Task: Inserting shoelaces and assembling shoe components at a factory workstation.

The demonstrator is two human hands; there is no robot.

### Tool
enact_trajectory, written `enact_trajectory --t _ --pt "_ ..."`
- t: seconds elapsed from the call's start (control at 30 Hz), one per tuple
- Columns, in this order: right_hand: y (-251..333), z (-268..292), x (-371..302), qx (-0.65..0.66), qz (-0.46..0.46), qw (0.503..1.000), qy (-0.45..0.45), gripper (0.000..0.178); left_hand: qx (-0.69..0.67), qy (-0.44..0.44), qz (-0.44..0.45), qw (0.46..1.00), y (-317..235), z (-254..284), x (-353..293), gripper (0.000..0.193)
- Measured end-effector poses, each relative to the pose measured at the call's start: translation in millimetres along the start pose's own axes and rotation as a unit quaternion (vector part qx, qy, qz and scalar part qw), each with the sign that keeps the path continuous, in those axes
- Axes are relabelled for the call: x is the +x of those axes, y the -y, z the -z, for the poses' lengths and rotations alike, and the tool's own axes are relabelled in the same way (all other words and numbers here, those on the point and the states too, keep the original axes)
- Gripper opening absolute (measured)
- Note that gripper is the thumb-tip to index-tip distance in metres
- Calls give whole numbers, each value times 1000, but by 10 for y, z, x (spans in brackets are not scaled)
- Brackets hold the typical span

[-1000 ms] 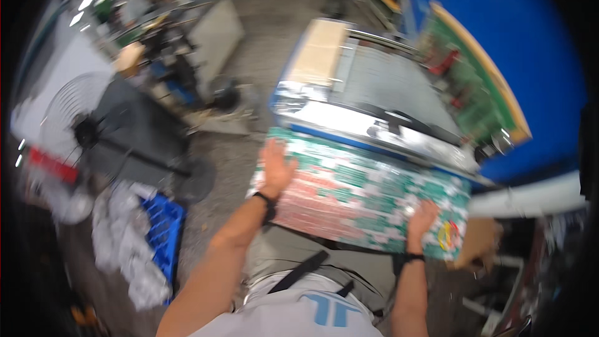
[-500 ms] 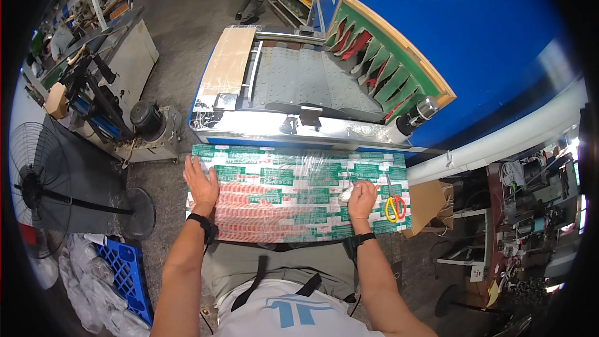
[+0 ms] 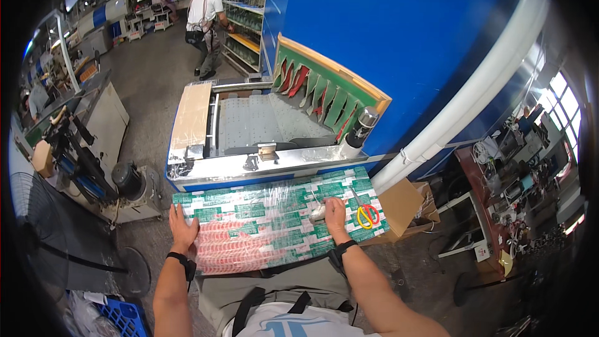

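A board or low tabletop (image 3: 228,228) covered with green, white and red printed tape and a glossy clear layer lies before me. My left hand (image 3: 183,231) rests on its left edge, fingers stretched out and holding nothing. Over the right half, my right hand (image 3: 336,215) has its fingers closed around a small whitish-silver item (image 3: 317,214). A thin piece sticks up near that item; its kind is too small to make out. Just right of this hand, scissors (image 3: 368,216) with a yellow and a red handle lie on the taped surface.
Beyond the board stands a machine bed with grey plates (image 3: 246,125) and a metal front rail (image 3: 262,165). Green and red strips (image 3: 315,93) hang at its right. A white pipe (image 3: 437,134) and cardboard box (image 3: 399,206) are right; a motor (image 3: 128,180) and fan (image 3: 134,268) left. A co-worker (image 3: 204,22) stands at shelves.
My view has tilted up and turned right, so the board appears lower and further left. More of the co-worker shows. Both hands keep about the same places on the board.
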State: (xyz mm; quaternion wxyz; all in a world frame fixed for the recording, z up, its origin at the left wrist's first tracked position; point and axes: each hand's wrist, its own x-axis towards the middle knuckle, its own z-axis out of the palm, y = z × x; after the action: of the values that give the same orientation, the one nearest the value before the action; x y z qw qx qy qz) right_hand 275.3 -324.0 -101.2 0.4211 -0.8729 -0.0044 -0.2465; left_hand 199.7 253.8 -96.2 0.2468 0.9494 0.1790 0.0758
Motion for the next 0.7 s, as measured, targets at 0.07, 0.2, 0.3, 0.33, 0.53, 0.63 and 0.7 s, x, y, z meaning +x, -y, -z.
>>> enact_trajectory --t 0.07,0.2,0.3,0.33,0.53,0.63,0.7 --pt "-134 -8 34 23 -14 1000 -4 25 -13 7 -39 999 180 70 -54 94" --pt "-231 48 110 69 -72 995 21 36 -131 -1 43 990 160 214 -331 93" --pt "-263 125 137 69 -67 994 49 42 -129 7 94 987 373 100 -336 92" --pt "-261 156 131 52 -77 994 58 43 -167 35 108 980 343 156 -350 86" --pt "-33 268 128 16 -125 987 99 52 -178 144 168 959 603 320 -460 72" --pt "8 387 77 -40 -136 985 94 51 -151 142 163 965 571 436 -604 80" --pt "-16 497 90 -73 -115 982 129 56 -55 180 113 976 612 464 -597 77"
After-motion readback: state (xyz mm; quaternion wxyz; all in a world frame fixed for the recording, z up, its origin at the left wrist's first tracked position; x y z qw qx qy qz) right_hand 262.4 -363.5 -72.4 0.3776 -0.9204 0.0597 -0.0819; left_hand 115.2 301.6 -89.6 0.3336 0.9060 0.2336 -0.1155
